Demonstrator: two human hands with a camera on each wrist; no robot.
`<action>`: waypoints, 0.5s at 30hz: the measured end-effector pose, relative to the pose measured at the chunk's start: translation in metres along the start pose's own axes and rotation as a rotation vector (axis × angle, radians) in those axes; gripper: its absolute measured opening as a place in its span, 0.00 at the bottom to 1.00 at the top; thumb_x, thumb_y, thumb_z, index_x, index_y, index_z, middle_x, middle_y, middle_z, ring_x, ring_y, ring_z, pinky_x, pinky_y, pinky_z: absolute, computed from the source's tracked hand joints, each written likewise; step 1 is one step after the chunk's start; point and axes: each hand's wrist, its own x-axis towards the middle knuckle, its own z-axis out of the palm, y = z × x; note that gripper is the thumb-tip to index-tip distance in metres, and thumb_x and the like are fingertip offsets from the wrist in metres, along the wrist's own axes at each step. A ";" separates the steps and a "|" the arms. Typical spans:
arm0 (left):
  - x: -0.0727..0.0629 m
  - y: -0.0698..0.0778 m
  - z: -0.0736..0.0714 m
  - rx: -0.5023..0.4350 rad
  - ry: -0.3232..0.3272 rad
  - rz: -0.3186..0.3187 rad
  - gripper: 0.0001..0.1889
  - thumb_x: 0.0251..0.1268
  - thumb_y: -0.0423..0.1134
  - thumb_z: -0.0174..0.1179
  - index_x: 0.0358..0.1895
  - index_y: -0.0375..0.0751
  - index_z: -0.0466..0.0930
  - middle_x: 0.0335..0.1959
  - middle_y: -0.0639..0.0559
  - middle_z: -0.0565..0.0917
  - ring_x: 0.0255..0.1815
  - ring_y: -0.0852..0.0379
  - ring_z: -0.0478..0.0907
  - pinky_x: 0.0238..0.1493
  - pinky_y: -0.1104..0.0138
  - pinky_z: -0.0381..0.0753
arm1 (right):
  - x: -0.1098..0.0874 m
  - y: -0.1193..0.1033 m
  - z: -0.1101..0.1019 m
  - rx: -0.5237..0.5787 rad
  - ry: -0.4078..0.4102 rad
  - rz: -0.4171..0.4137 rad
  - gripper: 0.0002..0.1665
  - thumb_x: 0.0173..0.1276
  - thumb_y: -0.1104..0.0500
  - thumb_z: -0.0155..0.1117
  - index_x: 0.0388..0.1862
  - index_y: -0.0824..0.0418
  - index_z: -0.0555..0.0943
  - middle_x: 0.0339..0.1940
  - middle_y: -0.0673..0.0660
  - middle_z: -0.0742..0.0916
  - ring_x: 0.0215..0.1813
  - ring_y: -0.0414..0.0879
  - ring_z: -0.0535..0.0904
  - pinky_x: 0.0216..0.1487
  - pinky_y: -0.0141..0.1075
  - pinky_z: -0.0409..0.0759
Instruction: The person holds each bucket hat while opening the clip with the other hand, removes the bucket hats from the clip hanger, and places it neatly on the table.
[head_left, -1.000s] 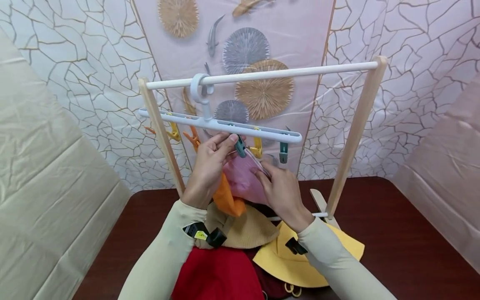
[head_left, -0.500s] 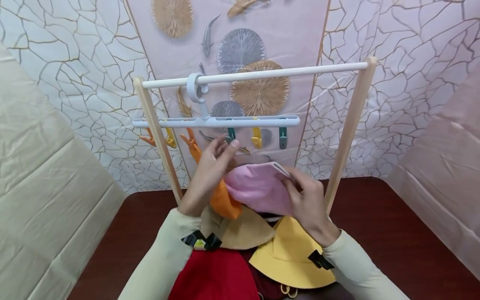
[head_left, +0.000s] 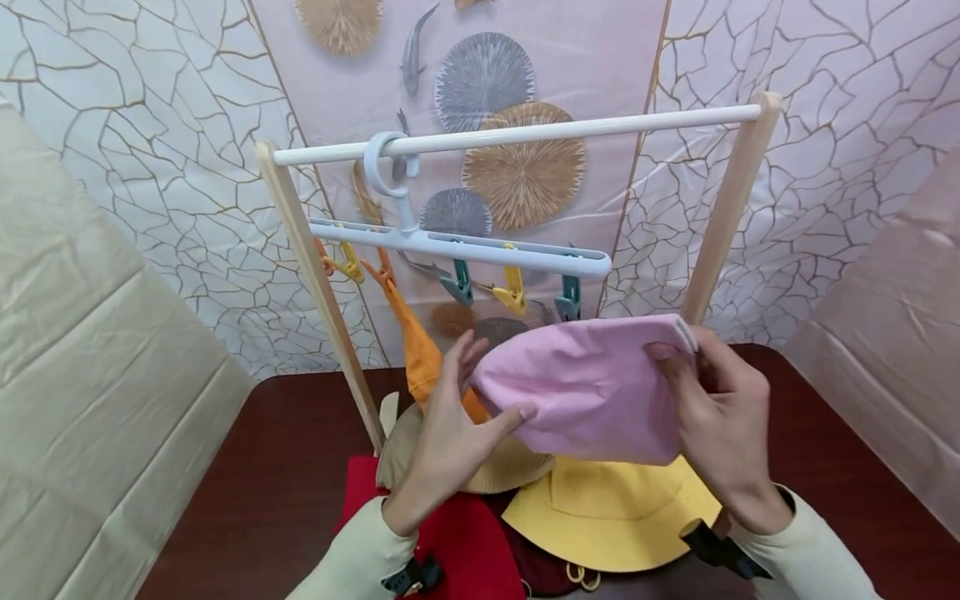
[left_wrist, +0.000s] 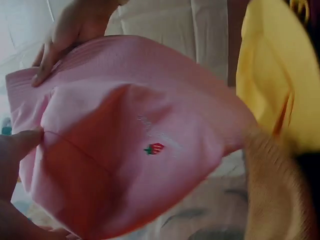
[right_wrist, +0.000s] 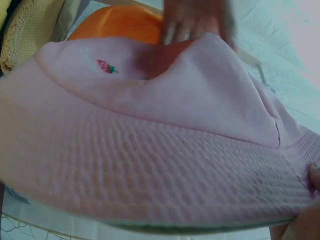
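Observation:
A pink bucket hat is held up in front of the hanger, and a small strawberry is embroidered on its crown. My right hand pinches the brim at its right end. At the crown's left end, my left hand touches the cloth with thumb and fingers spread; its thumb lies against the crown. Above the hat, a light blue clip hanger hangs from the rack's white rod. Its green clip holds nothing, while an orange clip grips an orange hat.
Below the hands, a yellow bucket hat, a tan hat and a red hat lie on the dark red table. Wooden rack posts stand on both sides. A yellow clip and another green clip hang nearby.
The pink hat has come away from the middle green clip, moving right and toward me with my right hand. My left hand has left that clip and dropped to the crown. The hanger has swung.

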 end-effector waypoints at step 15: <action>-0.017 -0.044 0.007 -0.008 -0.463 -0.114 0.09 0.70 0.42 0.71 0.44 0.40 0.88 0.31 0.61 0.82 0.32 0.67 0.75 0.37 0.73 0.77 | 0.009 0.011 -0.029 -0.035 -0.062 0.382 0.15 0.79 0.59 0.65 0.59 0.63 0.85 0.38 0.51 0.87 0.31 0.42 0.82 0.28 0.29 0.84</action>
